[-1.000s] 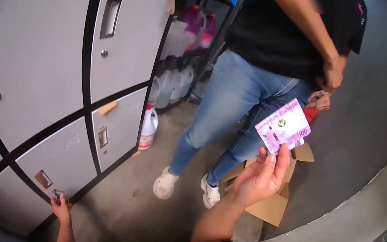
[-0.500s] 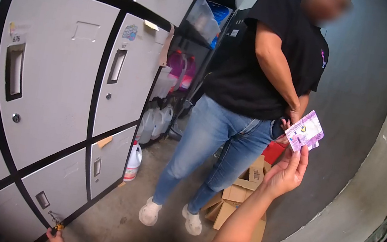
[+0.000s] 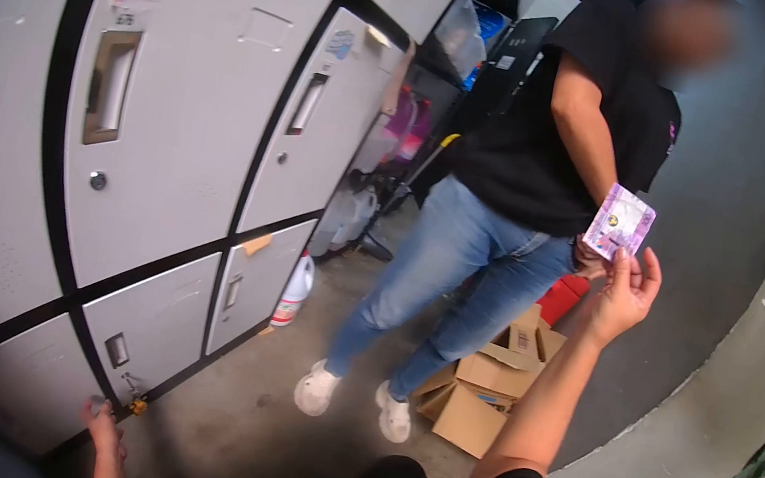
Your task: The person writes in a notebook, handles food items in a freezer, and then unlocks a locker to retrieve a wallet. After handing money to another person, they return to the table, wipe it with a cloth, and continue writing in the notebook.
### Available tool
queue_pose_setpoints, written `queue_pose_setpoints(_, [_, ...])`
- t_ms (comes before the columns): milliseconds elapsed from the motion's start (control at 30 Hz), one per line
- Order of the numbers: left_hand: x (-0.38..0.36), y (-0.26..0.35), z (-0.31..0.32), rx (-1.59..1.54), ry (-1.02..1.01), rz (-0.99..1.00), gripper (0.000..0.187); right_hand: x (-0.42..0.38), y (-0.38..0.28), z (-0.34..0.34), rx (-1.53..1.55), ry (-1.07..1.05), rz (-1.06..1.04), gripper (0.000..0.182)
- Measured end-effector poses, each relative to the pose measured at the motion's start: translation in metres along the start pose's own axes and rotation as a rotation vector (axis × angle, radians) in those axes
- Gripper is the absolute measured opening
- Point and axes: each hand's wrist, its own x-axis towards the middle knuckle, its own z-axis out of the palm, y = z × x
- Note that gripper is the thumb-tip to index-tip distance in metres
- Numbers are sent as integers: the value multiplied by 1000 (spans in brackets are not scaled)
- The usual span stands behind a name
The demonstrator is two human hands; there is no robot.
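My right hand is raised at the right, pinching a folded purple banknote between thumb and fingers. The note is held up in front of the other person's waist and hides part of that person's hands. Low on the left, my left hand has its fingers closed by the lower locker door; a small greyish thing shows at its fingertips, too blurred to name. Just right of these fingers, a bunch of keys with a yellow piece hangs at the locker's lower edge.
A person in a black shirt and jeans stands ahead. Grey lockers line the left. A white jug stands beside them. Open cardboard boxes and a red object sit by the dark wall.
My view has shifted left and turned. My left hand has come away from the yellow piece of the keys, which now hang beside it. My right hand still holds up the banknote.
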Motion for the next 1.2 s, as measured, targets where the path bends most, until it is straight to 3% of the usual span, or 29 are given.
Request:
queue_pose_setpoints(167, [9, 20, -7, -128, -6, 22, 45, 12, 18, 12, -70, -190, -30, 38])
queue_pose_setpoints(333, [33, 24, -19, -167, -55, -34, 50, 31, 8, 26, -274, -310, -44, 22])
queue_pose_setpoints(500, [22, 38, -22, -110, -106, -46, 51, 64, 14, 25, -562, -346, -227, 33])
queue_pose_setpoints(800, [17, 50, -37, -126, -175, -118, 38, 75, 3, 33, -861, -398, -139, 36])
queue_pose_setpoints(933, [29, 41, -31, -111, -111, -121, 38, 72, 7, 35, -774, -435, -61, 34])
queue_pose_setpoints(1200, [27, 46, -38, -206, -216, -174, 51, 63, 3, 43, -676, -475, 56, 32])
